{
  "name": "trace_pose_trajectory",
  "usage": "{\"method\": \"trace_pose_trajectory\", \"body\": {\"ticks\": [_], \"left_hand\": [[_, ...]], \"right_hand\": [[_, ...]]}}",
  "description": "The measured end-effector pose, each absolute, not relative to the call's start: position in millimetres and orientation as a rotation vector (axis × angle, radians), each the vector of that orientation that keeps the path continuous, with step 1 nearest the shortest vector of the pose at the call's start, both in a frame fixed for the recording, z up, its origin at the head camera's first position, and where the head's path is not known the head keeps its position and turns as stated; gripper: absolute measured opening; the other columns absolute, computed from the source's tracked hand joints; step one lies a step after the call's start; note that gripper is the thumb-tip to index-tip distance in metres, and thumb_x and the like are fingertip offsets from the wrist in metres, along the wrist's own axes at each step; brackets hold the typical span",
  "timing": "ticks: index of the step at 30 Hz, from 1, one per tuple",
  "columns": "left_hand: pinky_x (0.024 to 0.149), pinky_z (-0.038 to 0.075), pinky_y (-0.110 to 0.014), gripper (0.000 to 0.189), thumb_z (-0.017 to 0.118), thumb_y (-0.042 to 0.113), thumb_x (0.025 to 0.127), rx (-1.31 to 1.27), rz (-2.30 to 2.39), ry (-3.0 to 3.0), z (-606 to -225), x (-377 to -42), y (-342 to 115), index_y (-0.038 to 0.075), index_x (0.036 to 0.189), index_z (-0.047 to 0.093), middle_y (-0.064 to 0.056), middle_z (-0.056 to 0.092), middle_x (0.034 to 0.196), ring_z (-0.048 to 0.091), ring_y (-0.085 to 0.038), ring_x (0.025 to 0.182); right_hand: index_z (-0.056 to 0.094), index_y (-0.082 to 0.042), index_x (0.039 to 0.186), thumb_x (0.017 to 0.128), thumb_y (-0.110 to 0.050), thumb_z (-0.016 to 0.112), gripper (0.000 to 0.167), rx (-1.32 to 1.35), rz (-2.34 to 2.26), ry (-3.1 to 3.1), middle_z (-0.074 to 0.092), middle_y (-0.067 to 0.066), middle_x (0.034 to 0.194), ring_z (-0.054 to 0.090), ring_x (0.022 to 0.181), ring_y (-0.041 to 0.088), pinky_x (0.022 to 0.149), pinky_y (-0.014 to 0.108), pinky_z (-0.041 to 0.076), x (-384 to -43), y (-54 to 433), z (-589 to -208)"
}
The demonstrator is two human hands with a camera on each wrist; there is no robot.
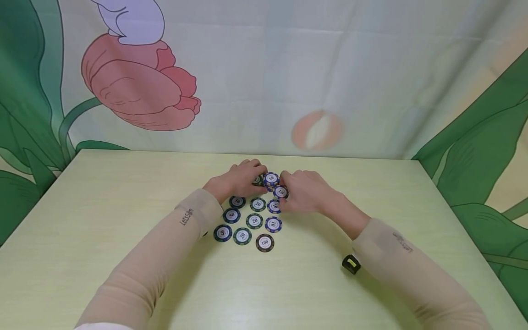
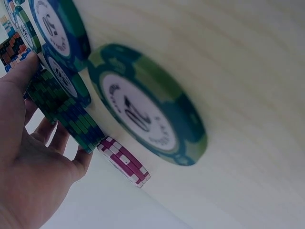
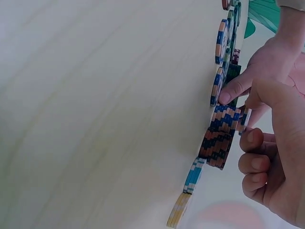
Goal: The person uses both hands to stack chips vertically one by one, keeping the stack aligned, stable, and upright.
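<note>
Near the back of the table, my left hand (image 1: 243, 178) curls around a stack of dark green poker chips (image 1: 257, 180), its thumb in front and fingers behind. Beside that stands a taller stack of blue-and-peach 10 chips (image 1: 271, 178), close to the left thumb. My right hand (image 1: 307, 190) pinches a single 10 chip (image 1: 281, 192) between thumb and index finger; the right wrist view shows this chip (image 3: 245, 120) at the upper side of the blue-and-peach stack (image 3: 225, 119). The other right fingers are curled in.
Loose 50 chips (image 1: 232, 215), 20 chips (image 1: 254, 221) and 10 chips (image 1: 273, 224) lie in rows before the hands, with a 100 chip (image 1: 265, 243) nearest. Light blue chips (image 3: 193, 174), yellow chips (image 3: 178, 210) and purple-white chips (image 2: 126, 162) stand in low stacks behind.
</note>
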State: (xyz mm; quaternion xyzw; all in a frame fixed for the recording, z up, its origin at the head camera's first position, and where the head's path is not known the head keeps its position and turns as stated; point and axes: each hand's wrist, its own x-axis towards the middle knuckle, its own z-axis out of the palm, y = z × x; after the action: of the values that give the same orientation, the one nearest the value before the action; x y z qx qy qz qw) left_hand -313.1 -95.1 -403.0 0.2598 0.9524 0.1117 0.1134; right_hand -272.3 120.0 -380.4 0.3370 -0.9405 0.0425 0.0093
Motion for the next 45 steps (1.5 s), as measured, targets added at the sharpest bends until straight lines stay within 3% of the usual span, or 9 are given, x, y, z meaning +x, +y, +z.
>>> {"method": "trace_pose_trajectory", "body": {"ticks": [23,32,38,45], "left_hand": [[0.109,0.035,-0.058,0.059,0.067,0.040,0.100,0.791,0.332,2.796,-400.9,-309.8,-93.9,0.013,0.151,0.050,-0.010,0.048,0.145,0.042,-0.029,0.129],[0.109,0.035,-0.059,0.058,0.067,0.039,0.100,0.791,0.337,2.796,-400.2,-308.7,-95.7,0.013,0.149,0.051,-0.011,0.048,0.145,0.042,-0.029,0.129],[0.108,0.036,-0.057,0.057,0.067,0.039,0.100,0.785,0.322,2.799,-400.3,-309.7,-96.1,0.014,0.149,0.052,-0.010,0.047,0.144,0.042,-0.029,0.128],[0.108,0.036,-0.056,0.057,0.067,0.040,0.100,0.769,0.324,2.791,-399.7,-309.9,-95.5,0.014,0.149,0.052,-0.010,0.047,0.146,0.042,-0.028,0.129]], "right_hand": [[0.058,-0.009,0.093,0.089,-0.029,0.067,0.022,0.966,0.055,-2.853,0.055,0.001,0.067,0.052,0.053,0.017,0.044,0.032,0.040,-282.3,103.5,-393.4],[0.059,-0.006,0.116,0.090,-0.025,0.065,0.032,0.969,0.132,-2.857,0.057,0.001,0.068,0.054,0.054,0.017,0.044,0.033,0.042,-281.0,105.4,-394.6],[0.060,-0.009,0.102,0.092,-0.024,0.065,0.019,0.957,0.171,-2.865,0.056,-0.001,0.066,0.052,0.053,0.015,0.046,0.031,0.041,-279.9,108.0,-394.1],[0.062,-0.008,0.103,0.096,-0.023,0.065,0.017,0.943,0.183,-2.859,0.057,0.000,0.068,0.053,0.054,0.016,0.047,0.033,0.044,-281.1,106.7,-395.4]]}}
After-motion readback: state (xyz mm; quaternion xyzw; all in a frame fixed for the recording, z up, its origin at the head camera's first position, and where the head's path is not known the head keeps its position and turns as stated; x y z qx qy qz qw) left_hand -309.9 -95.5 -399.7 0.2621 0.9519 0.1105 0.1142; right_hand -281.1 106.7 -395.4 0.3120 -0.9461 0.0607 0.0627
